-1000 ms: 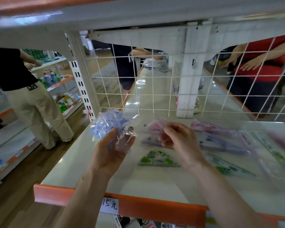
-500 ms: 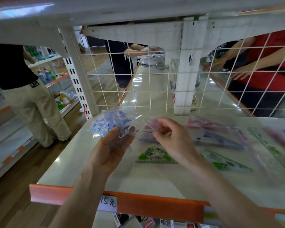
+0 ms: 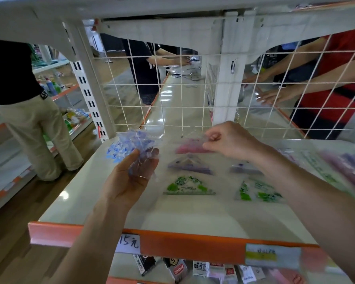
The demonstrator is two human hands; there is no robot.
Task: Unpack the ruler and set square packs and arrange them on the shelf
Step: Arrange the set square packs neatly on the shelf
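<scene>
The right hand (image 3: 230, 140) has moved from the middle of the shelf (image 3: 86, 193) towards its back, and its grip is now closed in a pinch, thumb against curled fingers, on the upper right corner of the pink pack (image 3: 190, 147). A second ago the hand lay over this pack and hid most of it. Now the pack shows almost whole, lying close to the wire grid (image 3: 152, 99) at the rear.

The left hand (image 3: 131, 177) has hardly shifted. Its grip stays clamped round a crumpled bundle of blue-printed plastic (image 3: 129, 146), held just above the shelf's left part. It looks like an emptied outer wrapper, though the blur leaves open that a pack is still inside.

In front of the pink pack a purple pack (image 3: 190, 163) and a green pack (image 3: 188, 186) lie in a column. A second purple pack (image 3: 244, 168) and a second green pack (image 3: 258, 191) lie beside them to the right. Longer packs (image 3: 336, 167) farther right are too smeared to read.

The reach to the back suggests the pink pack is being set or straightened as the rear member of its column, so the arranging is well under way. The blue bundle in the left hand is likely what remains to be dealt with. The thin film may slide on the smooth shelf once the pinch lets go.
</scene>
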